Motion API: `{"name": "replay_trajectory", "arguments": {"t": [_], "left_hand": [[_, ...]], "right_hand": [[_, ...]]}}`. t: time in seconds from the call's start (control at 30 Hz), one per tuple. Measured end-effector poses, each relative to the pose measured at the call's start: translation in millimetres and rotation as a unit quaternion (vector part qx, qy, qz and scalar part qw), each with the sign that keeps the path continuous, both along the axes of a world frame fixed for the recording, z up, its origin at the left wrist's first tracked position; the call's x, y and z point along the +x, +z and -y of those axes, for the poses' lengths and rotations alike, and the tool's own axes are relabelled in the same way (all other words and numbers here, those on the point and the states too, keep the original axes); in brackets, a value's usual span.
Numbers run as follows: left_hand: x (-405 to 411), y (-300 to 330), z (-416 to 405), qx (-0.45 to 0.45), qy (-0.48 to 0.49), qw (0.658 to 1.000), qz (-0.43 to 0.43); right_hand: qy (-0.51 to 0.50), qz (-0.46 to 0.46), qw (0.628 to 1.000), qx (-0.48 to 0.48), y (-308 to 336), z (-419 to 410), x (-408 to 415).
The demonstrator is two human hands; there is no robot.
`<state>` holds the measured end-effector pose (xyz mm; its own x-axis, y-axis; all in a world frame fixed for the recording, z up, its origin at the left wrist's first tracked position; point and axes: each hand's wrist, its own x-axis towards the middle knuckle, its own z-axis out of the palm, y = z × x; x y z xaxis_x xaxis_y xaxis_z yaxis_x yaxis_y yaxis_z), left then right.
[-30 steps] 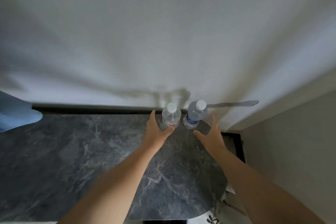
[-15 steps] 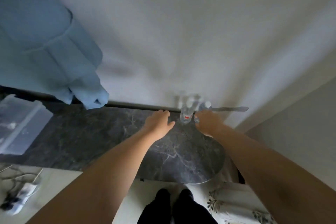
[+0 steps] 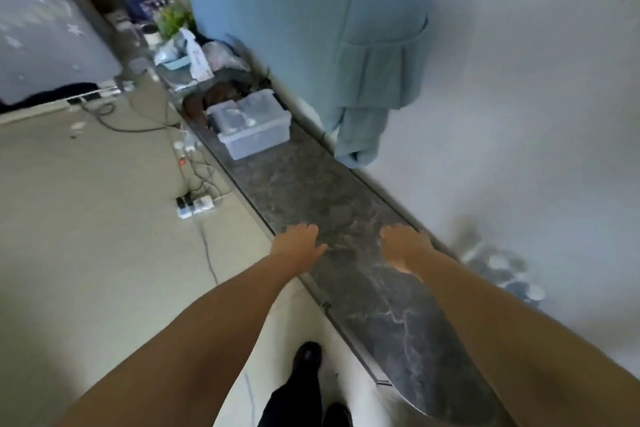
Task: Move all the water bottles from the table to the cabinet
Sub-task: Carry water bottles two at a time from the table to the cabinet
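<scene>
We see the long dark marble cabinet top [image 3: 311, 191] running along the white wall, a clear storage box [image 3: 254, 130] near its far end. Two blurred water bottles [image 3: 512, 274] stand against the wall at the right, seemingly parked out of the way. Our left hand [image 3: 298, 241] and right hand [image 3: 405, 246] hover loosely open above the top, gripping nothing, likely free for another bottle.
</scene>
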<state>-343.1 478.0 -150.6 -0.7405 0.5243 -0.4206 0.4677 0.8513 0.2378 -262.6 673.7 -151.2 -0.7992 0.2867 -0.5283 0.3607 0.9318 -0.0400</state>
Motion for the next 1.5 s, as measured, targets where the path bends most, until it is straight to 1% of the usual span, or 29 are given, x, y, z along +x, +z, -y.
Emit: {"name": "replay_trajectory", "arguments": {"t": [0.07,0.1,0.17,0.33,0.43,0.5,0.63,0.73,0.8,0.83,0.97,1.07,1.17,1.3,1.5], "left_hand": [[6.9,4.5,47.0,0.012,0.070,0.997,-0.001],[8.3,6.1,60.6,0.013,0.090,0.996,-0.005],[9.2,10.2,104.9,0.006,0.157,0.988,-0.013],[7.2,21.0,220.4,0.014,0.332,0.943,-0.024],[4.6,22.2,280.4,0.019,0.402,0.915,-0.026],[0.0,20.1,319.2,0.017,0.434,0.900,-0.027],[-20.3,13.0,403.5,0.024,0.484,0.875,-0.024],[-40.3,13.3,471.6,0.059,0.523,0.850,-0.028],[-49.3,13.5,503.0,0.076,0.532,0.843,-0.029],[-58.7,15.9,540.9,0.080,0.545,0.834,-0.034],[-75.1,20.0,603.5,0.089,0.572,0.814,-0.035],[-95.5,15.7,653.9,0.091,0.606,0.789,-0.030],[-121.0,7.8,686.2,0.097,0.620,0.778,-0.019],[-178.2,-3.5,729.2,0.098,0.632,0.769,-0.021],[-292.2,11.2,817.3,0.098,0.659,0.743,-0.052]], "right_hand": [[0.070,0.014,0.997,-0.009,-1.1,35.3,-24.8],[0.090,0.019,0.996,-0.011,0.0,47.1,-32.6],[0.151,0.005,0.988,-0.015,3.4,88.6,-56.6],[0.290,-0.053,0.954,-0.047,10.4,208.8,-108.4],[0.359,-0.066,0.929,-0.069,10.6,274.6,-131.8],[0.385,-0.068,0.917,-0.077,11.7,318.1,-148.7],[0.417,-0.065,0.904,-0.064,10.4,412.8,-190.2],[0.430,-0.059,0.899,-0.058,12.0,485.8,-218.3],[0.441,-0.044,0.895,-0.054,13.3,517.9,-228.4],[0.454,-0.045,0.888,-0.054,14.2,558.6,-243.2],[0.476,-0.047,0.876,-0.060,21.2,626.2,-265.2],[0.503,-0.054,0.860,-0.067,22.6,684.3,-292.7],[0.512,-0.054,0.855,-0.062,22.6,723.3,-326.5],[0.522,-0.047,0.850,-0.053,13.0,771.9,-393.1],[0.552,-0.062,0.829,-0.059,23.6,865.9,-517.9]]}}
